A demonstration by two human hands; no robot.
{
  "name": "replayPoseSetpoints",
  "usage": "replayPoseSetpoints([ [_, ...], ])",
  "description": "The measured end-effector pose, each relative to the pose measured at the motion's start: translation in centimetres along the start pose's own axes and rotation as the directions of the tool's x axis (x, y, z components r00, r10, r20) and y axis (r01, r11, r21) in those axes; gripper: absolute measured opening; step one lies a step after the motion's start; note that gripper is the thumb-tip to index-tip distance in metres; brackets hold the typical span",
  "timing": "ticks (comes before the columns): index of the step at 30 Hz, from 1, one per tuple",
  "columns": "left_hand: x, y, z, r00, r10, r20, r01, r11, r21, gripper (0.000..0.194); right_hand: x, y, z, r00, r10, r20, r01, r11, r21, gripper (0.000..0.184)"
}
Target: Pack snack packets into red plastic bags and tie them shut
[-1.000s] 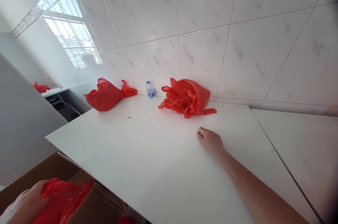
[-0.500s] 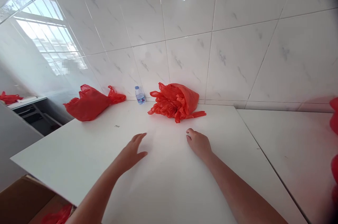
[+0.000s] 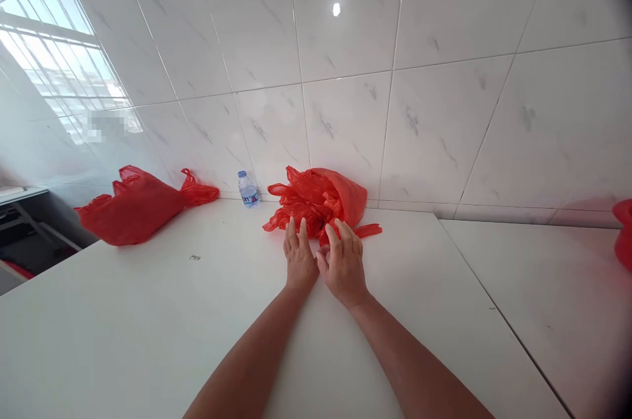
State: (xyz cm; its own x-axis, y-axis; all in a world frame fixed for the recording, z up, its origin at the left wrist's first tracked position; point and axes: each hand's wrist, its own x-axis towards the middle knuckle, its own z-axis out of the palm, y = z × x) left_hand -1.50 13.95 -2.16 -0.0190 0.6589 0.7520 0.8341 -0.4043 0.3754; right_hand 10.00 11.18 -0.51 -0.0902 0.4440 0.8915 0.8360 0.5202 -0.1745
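A crumpled heap of red plastic bags (image 3: 320, 198) lies on the white table (image 3: 148, 327) against the tiled wall. My left hand (image 3: 299, 257) and my right hand (image 3: 342, 261) rest side by side just in front of the heap. Both have their fingers stretched out, and the fingertips reach the heap's front edge. Neither hand has closed on a bag.
A second red bag (image 3: 138, 205) lies at the back left of the table. A small water bottle (image 3: 247, 190) stands by the wall between the two heaps. More red plastic (image 3: 623, 234) shows at the right edge, on an adjoining white surface (image 3: 543, 294).
My left hand came up from the cardboard box beside the table onto the table. Both hands then slid forward and together to the front of the red heap. The view shifted right.
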Motion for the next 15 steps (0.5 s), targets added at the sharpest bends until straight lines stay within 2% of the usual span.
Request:
replayPoseSetpoints([
  [2, 0.9, 0.0, 0.9, 1.0, -0.003, -0.026, 0.004, 1.0, 0.012, 0.073, 1.4, -0.2, 0.7, 1.0, -0.011, -0.02, 0.011, 1.0, 0.002, 0.052],
  [6, 2.6, 0.2, 2.9, 0.999, 0.006, -0.051, -0.004, 0.999, 0.051, 0.064, 3.2, 0.6, 1.9, 0.999, 0.035, 0.039, -0.034, 0.999, -0.037, 0.046],
  [10, 4.5, 0.7, 4.5, 0.999, 0.035, -0.011, -0.034, 0.996, 0.082, 0.064, 3.2, 2.7, 3.1, 0.993, 0.103, 0.054, -0.099, 0.993, -0.066, 0.046],
  [15, 6.2, 1.2, 6.0, 0.997, 0.012, 0.076, -0.018, 0.997, 0.074, 0.059, 2.7, 3.4, 3.6, 0.995, 0.067, 0.073, -0.068, 0.998, 0.011, 0.041],
])
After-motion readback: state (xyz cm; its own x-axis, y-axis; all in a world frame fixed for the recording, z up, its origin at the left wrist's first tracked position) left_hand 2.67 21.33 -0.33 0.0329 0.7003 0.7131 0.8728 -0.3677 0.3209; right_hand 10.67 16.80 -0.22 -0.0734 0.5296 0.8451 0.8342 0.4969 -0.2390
